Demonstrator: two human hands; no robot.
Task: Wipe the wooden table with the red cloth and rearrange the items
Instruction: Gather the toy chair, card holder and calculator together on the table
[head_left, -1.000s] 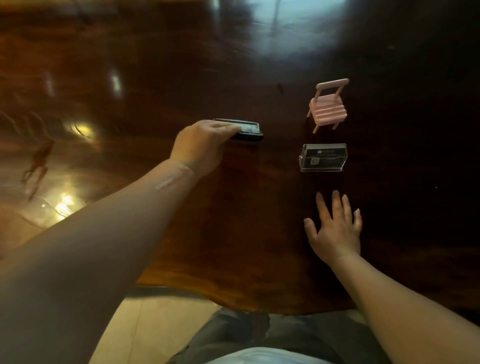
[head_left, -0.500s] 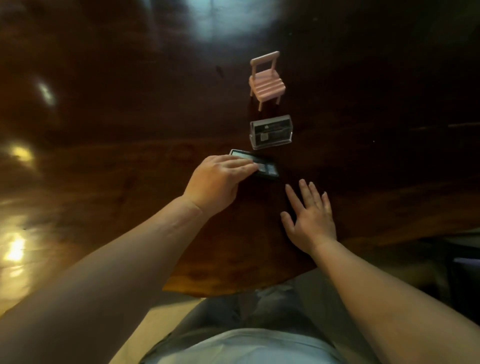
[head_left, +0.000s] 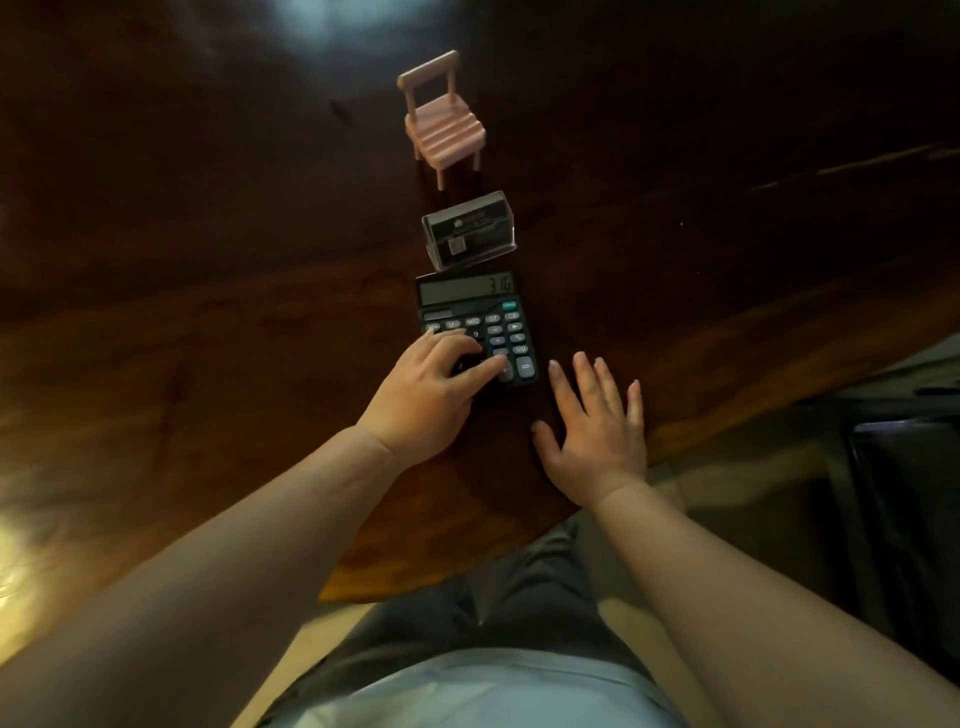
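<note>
Two bare hands are seen over the near edge of a dark, glossy wooden table (head_left: 208, 322), whose polished grain shows reddish-brown where light falls on it. The right hand (head_left: 595, 428) is laid flat on the wood, palm down, fingers spread and grasping nothing, just to the right of a calculator (head_left: 475, 322). The left hand (head_left: 428, 392) is loosely curled, its fingertips (head_left: 493, 364) resting on the calculator's lower keys; nothing is gripped. The calculator is a flat black plastic rectangle lying face up, with rounded grey buttons and a pale display strip on which digits are shown. Just beyond it, almost touching its far edge, a small clear plastic card holder (head_left: 470, 231) is stood, box-shaped and filled with dark cards. Farther still, a miniature pink chair (head_left: 444, 122) is set upright, its seat made of ribbed slats, its back an open frame of round rods. These three items are lined up in a row running away from the person. No red cloth can be made out.
</note>
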